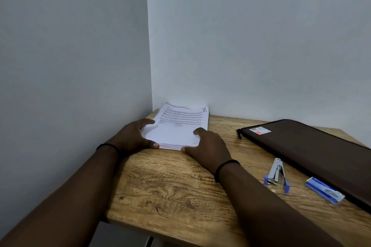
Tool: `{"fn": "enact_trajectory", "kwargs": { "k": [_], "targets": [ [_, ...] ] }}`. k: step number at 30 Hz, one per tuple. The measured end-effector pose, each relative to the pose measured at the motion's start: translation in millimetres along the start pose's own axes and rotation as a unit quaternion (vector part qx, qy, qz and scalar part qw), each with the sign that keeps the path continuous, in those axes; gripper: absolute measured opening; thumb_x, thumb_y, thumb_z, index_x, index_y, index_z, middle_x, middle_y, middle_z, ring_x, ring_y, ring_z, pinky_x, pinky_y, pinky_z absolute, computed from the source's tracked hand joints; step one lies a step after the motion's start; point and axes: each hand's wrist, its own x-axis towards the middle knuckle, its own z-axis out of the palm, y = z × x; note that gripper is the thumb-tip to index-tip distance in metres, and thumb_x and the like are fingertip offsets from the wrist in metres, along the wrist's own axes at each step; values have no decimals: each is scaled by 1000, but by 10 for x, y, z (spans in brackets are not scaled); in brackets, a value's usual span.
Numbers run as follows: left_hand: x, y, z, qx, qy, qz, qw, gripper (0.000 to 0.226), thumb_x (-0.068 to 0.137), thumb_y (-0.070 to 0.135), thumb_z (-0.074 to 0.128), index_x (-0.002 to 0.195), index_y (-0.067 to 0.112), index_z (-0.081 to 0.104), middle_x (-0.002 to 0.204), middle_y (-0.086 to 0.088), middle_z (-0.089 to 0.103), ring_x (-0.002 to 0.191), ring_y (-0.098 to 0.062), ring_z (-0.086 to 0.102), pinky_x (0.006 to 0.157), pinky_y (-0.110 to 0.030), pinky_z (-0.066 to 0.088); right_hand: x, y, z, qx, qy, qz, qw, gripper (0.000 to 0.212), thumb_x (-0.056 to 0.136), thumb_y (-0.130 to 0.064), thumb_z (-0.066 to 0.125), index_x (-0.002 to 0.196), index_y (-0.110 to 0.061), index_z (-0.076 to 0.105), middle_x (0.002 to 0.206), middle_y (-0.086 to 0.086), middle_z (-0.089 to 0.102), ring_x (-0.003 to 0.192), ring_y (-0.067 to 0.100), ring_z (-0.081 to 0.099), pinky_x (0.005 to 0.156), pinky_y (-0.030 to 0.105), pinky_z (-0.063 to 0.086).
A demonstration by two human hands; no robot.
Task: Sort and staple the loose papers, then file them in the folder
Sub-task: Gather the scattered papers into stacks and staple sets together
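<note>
A thick stack of printed white papers (176,126) lies flat in the far left corner of the wooden table (180,186), against the wall. My left hand (133,136) grips the stack's near left corner, thumb at the front edge and fingers along the left side. My right hand (206,147) holds the near right corner, fingers curled over the top sheet and thumb at the front edge. A dark brown zipped folder (313,152) lies closed on the right. A silver and blue stapler (278,174) sits beside it.
A small blue box of staples (325,190) lies right of the stapler, next to the folder's near edge. Grey walls close off the table at the back and on the left. The table's front edge runs across the bottom of the view.
</note>
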Motion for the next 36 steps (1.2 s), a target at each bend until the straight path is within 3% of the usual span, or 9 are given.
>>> {"fn": "enact_trajectory", "kwargs": {
  "k": [5, 9, 12, 17, 21, 24, 27, 31, 36],
  "targets": [
    [8, 5, -21, 7, -20, -16, 1000, 106, 45, 55, 91, 140, 34, 52, 147, 5, 50, 132, -15, 46, 108, -31, 37, -22, -13, 24, -13, 8, 5, 1000, 52, 80, -52, 76, 111, -12, 66, 114, 3, 66, 106, 20, 58, 83, 30, 47],
    [-34, -6, -6, -4, -34, -2, 999, 110, 48, 55, 90, 145, 33, 44, 152, 6, 43, 133, -11, 41, 107, -28, 32, -29, -16, 22, -20, 4, -5, 1000, 54, 81, -53, 75, 115, -13, 65, 117, 3, 65, 108, 20, 58, 84, 30, 47],
    [-81, 79, 8, 7, 12, 19, 1000, 116, 37, 59, 85, 143, 31, 47, 149, 5, 45, 130, -10, 41, 106, -30, 34, -53, -33, 24, -8, 23, -13, 1000, 59, 83, -52, 73, 124, -13, 58, 123, 7, 62, 114, 24, 56, 89, 33, 48],
    [-204, 444, 223, 138, 83, 93, 983, 115, 33, 69, 68, 142, 37, 48, 159, -4, 32, 146, -23, 26, 118, -36, 21, -201, -30, -58, 32, 103, 14, 994, 51, 90, -46, 63, 127, -13, 53, 125, 9, 59, 118, 28, 53, 94, 40, 48],
    [-300, 621, 376, 180, 87, 150, 968, 101, 43, 73, 56, 137, 37, 55, 157, -3, 37, 148, -23, 28, 120, -39, 23, -455, 23, -199, 40, 122, 30, 991, 40, 90, -41, 63, 121, -15, 57, 119, 7, 60, 113, 25, 54, 91, 35, 47],
    [-428, 598, 354, 181, 93, 112, 973, 93, 52, 77, 60, 135, 36, 57, 153, -1, 45, 142, -21, 38, 117, -39, 28, -624, 71, -301, 41, 70, 46, 996, 41, 90, -39, 63, 123, -15, 59, 123, 5, 60, 115, 23, 55, 89, 31, 46],
    [-544, 502, 301, 134, 96, 41, 985, 85, 65, 62, 81, 139, 30, 54, 146, -1, 51, 134, -21, 46, 109, -36, 38, -684, 75, -343, 51, 31, 42, 997, 45, 90, -38, 63, 128, -14, 58, 129, 5, 59, 119, 22, 54, 94, 30, 46],
    [-617, 471, 254, 12, 99, 9, 995, 89, 57, 60, 85, 131, 22, 54, 119, 5, 58, 103, -16, 52, 74, -28, 39, -623, 67, -301, 29, 13, 50, 998, 52, 84, -50, 64, 124, -18, 57, 125, 3, 62, 118, 25, 55, 95, 37, 50],
    [-515, 350, 236, -19, 83, -20, 996, 87, 65, 43, 90, 139, 28, 47, 130, 6, 57, 108, -14, 49, 82, -31, 39, -378, 103, -212, -43, -12, 80, 996, 67, 80, -58, 69, 131, -18, 51, 129, 5, 60, 126, 32, 43, 98, 40, 43]
  ]
}}
